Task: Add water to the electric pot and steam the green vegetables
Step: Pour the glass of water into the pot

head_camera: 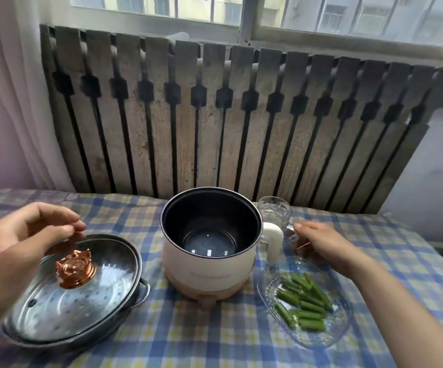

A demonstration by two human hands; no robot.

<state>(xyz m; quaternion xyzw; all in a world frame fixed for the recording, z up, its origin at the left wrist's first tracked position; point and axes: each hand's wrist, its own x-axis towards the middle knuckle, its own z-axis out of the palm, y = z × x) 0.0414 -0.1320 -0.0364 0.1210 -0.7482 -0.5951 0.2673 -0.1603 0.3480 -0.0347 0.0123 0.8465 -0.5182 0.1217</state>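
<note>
A cream electric pot (209, 272) with a dark, empty inner bowl stands open in the middle of the table. Left of it lies a glass lid (82, 296) with a copper knob, resting on a perforated steamer tray (135, 293). My left hand (26, 235) hovers just above the knob, fingers loosely curled, holding nothing. Right of the pot stands a glass mug (274, 212) with water in it. My right hand (321, 243) has its fingers at the mug's handle. Cut green vegetables (304, 301) lie on a clear glass plate (342, 325) at the front right.
A blue and yellow checked cloth (215, 335) covers the table. A wall of weathered wooden slats (241, 123) rises right behind the table, under a window. A white curtain (15, 102) hangs at the left. The table's right edge drops off past the plate.
</note>
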